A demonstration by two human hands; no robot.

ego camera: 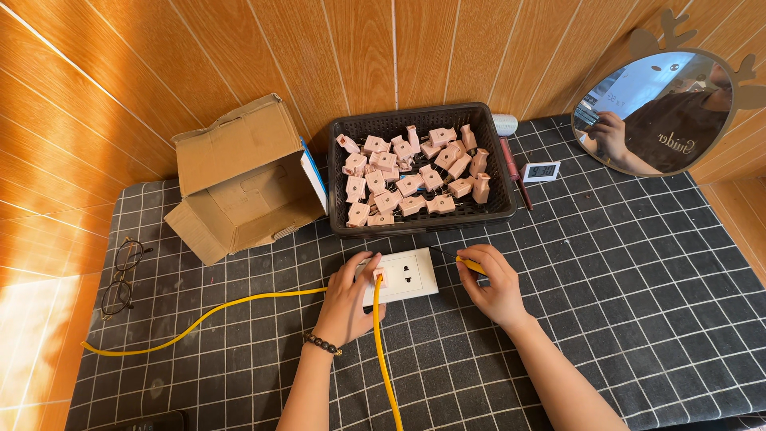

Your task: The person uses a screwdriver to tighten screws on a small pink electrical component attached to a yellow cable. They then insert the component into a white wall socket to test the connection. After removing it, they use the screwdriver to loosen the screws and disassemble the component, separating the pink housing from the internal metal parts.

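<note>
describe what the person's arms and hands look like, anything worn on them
Both forearms are bare, with no sleeves in view. The left hand has a bracelet of dark round beads at the wrist. The right hand shows no glove, watch or bracelet. I can make out no rings on either hand, and the nails look short.

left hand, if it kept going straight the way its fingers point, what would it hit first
The left hand already rests on the white socket plate. Its fingers point away from the person, toward the wall, so past the plate it would probably meet the near rim of the black basket of pink plugs. Depth is hard to judge.
</note>
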